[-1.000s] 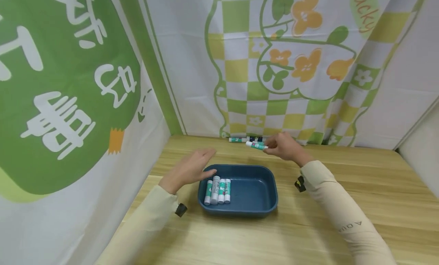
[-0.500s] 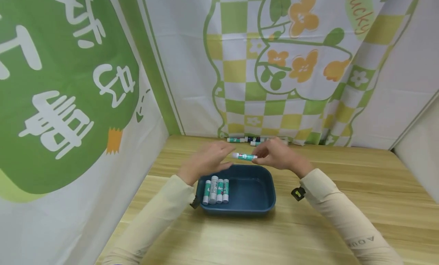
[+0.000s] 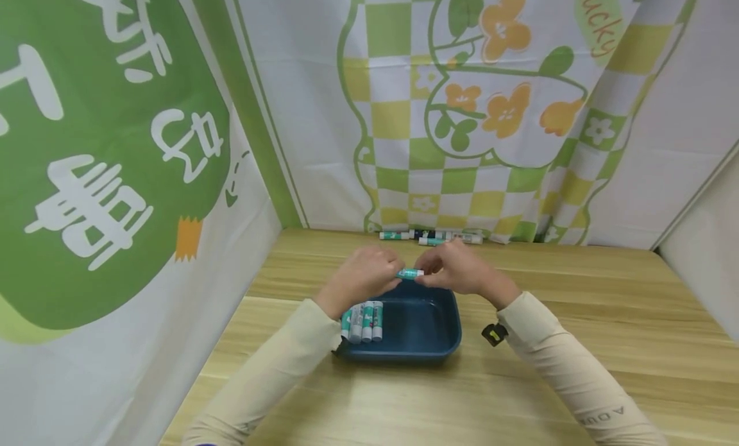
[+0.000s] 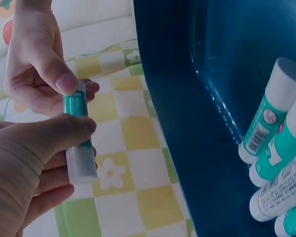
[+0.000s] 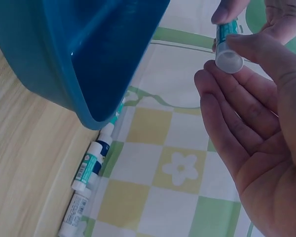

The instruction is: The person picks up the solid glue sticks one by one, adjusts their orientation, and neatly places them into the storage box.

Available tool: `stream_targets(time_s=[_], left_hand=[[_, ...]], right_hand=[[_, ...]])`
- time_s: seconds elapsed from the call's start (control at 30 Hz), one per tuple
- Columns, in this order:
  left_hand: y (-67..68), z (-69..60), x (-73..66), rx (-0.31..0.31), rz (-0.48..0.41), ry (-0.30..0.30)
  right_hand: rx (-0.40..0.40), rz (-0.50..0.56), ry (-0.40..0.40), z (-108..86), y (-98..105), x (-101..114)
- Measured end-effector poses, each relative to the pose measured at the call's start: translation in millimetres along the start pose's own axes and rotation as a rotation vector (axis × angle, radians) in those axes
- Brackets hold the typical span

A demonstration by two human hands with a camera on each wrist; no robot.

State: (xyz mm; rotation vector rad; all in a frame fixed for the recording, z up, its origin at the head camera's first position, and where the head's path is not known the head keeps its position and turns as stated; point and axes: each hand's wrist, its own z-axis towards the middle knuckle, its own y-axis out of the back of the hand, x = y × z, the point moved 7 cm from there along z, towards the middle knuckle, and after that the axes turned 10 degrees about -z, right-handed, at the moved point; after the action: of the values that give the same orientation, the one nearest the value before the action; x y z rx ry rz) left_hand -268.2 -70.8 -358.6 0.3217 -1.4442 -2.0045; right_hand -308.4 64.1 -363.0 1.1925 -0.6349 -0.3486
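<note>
A small green-and-white glue stick [image 3: 410,274] lies sideways between both hands, above the back rim of a blue tray [image 3: 404,355]. My left hand [image 3: 365,276] pinches one end; in the left wrist view its thumb [image 4: 71,129] lies across the stick [image 4: 80,163]. My right hand [image 3: 462,269] pinches the other end between thumb and fingertips, its remaining fingers spread in the right wrist view [image 5: 251,113]. Inside the tray's left part several glue sticks [image 3: 367,322] lie side by side, one of them grey-white and thicker.
Along the back edge of the wooden table [image 3: 577,292], against the checkered cloth [image 3: 450,176], lies a row of several glue sticks [image 3: 394,236], one with a dark label. A cloth with green print [image 3: 104,144] hangs at the left.
My right hand has brought the glue stick from the back row left and nearer, over the tray's back rim. My left hand has moved right and taken hold of its other end.
</note>
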Motion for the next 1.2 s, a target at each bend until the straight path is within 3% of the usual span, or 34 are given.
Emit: stream_targets(time_s=[0.13,0.3,0.43,0.6,0.77,0.83,0.97,1.2], left_hand=[[-2.4,-0.9,3.0,0.006,-0.082,0.073],[-4.4,-7.4,20.9,-0.041,-0.360,0.260],[-5.0,-16.5,40.9,-0.152,-0.650,0.442],[-6.6,-31.0,58.1,-0.312,-1.051,0.665],[-10.9,-39.5,61.8,-0.437,-1.296,0.823],[-13.3,-41.0,59.7,-0.468,-1.372,0.855],[-16.7,-42.4,52.2,-0.529,-1.497,0.860],[-27.5,-48.4,42.5,-0.574,-1.558,0.866]], right_hand=[[-0.019,0.020,-0.025,-0.3,-1.2,-1.0],[-0.117,0.115,-0.122,-0.6,1.1,-6.2],[-0.218,0.195,-0.202,-2.0,2.6,-8.0],[-0.254,0.362,-0.288,-1.2,-8.0,-4.3],[-0.321,0.498,-0.335,0.1,-18.3,5.4],[-0.359,0.532,-0.355,-0.9,-22.0,9.3],[-0.429,0.595,-0.383,-3.4,-29.6,15.6],[-0.453,0.661,-0.393,-2.6,-38.0,23.9]])
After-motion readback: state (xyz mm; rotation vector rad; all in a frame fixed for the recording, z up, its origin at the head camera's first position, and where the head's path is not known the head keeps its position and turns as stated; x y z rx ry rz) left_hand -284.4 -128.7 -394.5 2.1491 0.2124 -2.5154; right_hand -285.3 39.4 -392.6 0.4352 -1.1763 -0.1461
